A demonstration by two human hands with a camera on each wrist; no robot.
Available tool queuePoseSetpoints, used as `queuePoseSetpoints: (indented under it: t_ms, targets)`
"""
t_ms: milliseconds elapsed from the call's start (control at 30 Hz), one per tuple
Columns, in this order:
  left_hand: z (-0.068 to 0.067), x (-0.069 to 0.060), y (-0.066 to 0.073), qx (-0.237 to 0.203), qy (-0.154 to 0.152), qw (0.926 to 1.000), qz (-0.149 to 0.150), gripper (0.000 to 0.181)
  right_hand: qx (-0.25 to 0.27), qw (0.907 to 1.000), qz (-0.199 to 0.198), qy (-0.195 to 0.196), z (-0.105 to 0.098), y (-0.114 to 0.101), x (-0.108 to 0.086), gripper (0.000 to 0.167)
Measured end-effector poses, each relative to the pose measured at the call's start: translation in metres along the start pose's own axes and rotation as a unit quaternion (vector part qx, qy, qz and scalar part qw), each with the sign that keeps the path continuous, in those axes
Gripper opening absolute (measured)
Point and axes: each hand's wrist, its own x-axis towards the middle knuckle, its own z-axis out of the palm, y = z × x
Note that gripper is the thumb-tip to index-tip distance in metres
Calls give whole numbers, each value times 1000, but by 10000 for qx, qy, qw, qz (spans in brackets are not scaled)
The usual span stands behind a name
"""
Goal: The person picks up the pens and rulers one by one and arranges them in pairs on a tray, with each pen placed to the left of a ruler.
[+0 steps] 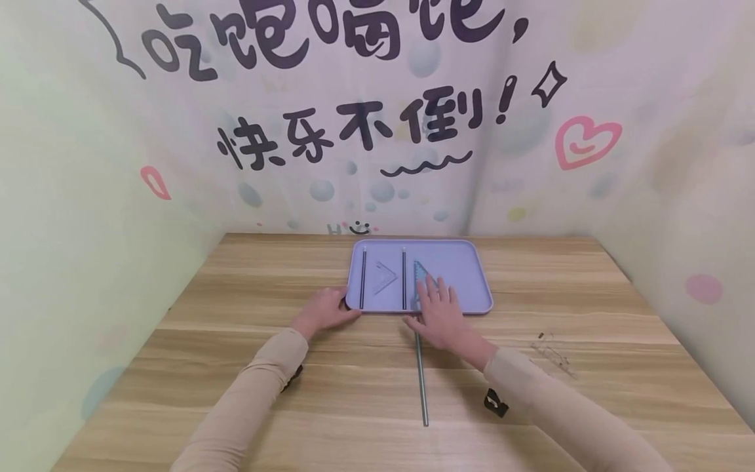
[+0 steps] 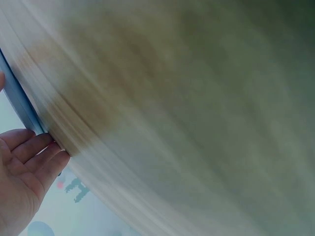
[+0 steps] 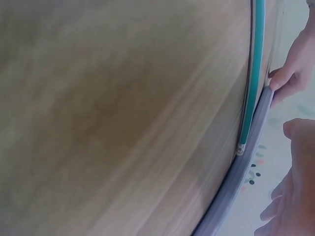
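A lavender tray [image 1: 454,262] lies on the table, and my left hand [image 1: 323,309] grips its near left corner, thumb at the front rim. In the left wrist view, the fingers of my left hand [image 2: 29,167] meet the tray's edge [image 2: 22,101]. My right hand [image 1: 441,318] lies over a blue set square [image 1: 420,270] in the tray, fingers straight and partly hiding it. Two dark striped pencils [image 1: 362,278] stand lengthwise in the tray, with a clear set square [image 1: 386,278] between them. Below my right hand, a green pencil [image 1: 421,380] lies on the table, eraser end near the tray.
A transparent template ruler [image 1: 553,355] with dark marks lies on the wooden table [image 1: 354,419], right of my right hand. Small black items [image 1: 495,402] show beside both forearms. A printed cloth wall [image 1: 366,190] rises behind the tray.
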Motion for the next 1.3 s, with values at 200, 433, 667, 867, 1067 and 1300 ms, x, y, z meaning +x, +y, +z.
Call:
queuePoseSetpoints:
  t_ms: [200,433,667,867,1067,1300]
  targets:
    - [0,0,-2,59,32,10000,21,41,-153,9998,-131,62,-3,-7,-8,80]
    - [0,-1,-3,43,12,10000,6,41,-242,9991,-284,206,-3,-14,-19,79]
    - [1,0,-4,55,17,10000,11,40,-207,9982,-469,320,-5,-21,-33,78]
    - [0,0,-3,-8,22,10000,4,39,-140,9983,-496,279,-8,-26,-46,79]
    - [0,0,-3,83,57,9999,11,41,-72,9982,-549,221,-11,-30,-58,80]
    - [2,1,-3,170,9,9999,29,44,462,9984,-302,147,-20,-32,-67,80]
